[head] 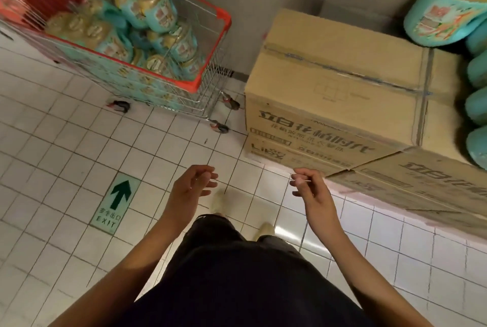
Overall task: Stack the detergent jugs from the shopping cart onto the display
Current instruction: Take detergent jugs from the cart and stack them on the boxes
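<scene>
A wire shopping cart (pixel 210 47) with a red rim stands at the upper left, filled with several teal detergent jugs (pixel 155 8) with beige caps. More teal jugs (pixel 445 12) are stacked at the far right on the cardboard boxes (pixel 340 68) that form the display. My left hand (pixel 193 181) and my right hand (pixel 307 184) hang over the tiled floor in front of me, fingers loosely curled, holding nothing. Both hands are well apart from the cart and from the boxes.
White tiled floor (pixel 66 147) lies between me and the cart, with a green EXIT arrow sticker (pixel 116 201) at the left. A grey wall runs behind the cart and boxes. My legs and shoes are below the hands.
</scene>
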Demonstrator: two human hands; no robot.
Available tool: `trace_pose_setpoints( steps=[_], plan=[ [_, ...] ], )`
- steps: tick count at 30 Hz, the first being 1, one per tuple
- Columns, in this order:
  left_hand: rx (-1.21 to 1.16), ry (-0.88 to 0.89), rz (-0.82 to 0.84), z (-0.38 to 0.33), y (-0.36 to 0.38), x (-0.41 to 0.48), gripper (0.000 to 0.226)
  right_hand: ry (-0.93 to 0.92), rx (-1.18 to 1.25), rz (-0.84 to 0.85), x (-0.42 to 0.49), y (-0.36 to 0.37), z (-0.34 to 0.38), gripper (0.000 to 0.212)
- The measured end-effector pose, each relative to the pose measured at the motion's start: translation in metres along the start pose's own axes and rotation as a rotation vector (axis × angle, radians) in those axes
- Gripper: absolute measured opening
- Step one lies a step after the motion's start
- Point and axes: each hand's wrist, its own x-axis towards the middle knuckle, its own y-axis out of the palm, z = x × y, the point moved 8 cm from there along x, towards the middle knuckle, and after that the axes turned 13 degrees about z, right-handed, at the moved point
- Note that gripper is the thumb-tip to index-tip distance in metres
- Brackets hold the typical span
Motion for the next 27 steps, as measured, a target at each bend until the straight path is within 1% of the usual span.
trace_pose_setpoints(
  steps=[4,7,10,13,16,22,25,27],
  plan=[
    [-0.05,-0.042,-0.133,0.03,-0.066,-0.024,0.019,0.004,-0.054,0.129,0.033,0.072,0.019,0.024],
    [-0.089,-0.075,-0.234,0.053,-0.125,-0.041,0.019,0.001,-0.095,0.24,0.065,0.137,0.039,0.015],
    [-0.137,-0.092,-0.322,0.074,-0.187,-0.059,0.019,-0.041,-0.163,0.312,0.1,0.2,0.064,0.024],
    [-0.152,-0.092,-0.362,0.086,-0.24,-0.068,0.02,-0.063,-0.198,0.361,0.135,0.255,0.082,0.028],
    [-0.16,-0.104,-0.372,0.091,-0.284,-0.065,0.02,-0.068,-0.222,0.398,0.164,0.3,0.097,0.027],
    [-0.184,-0.063,-0.381,0.075,-0.348,-0.026,0.02,-0.053,-0.255,0.425,0.212,0.345,0.12,0.029],
    [-0.209,-0.044,-0.394,0.063,-0.375,0.004,0.02,-0.017,-0.264,0.426,0.242,0.354,0.124,0.02],
    [-0.232,-0.041,-0.408,0.055,-0.393,0.027,0.02,0.013,-0.267,0.416,0.266,0.358,0.126,0.019]
  ],
)
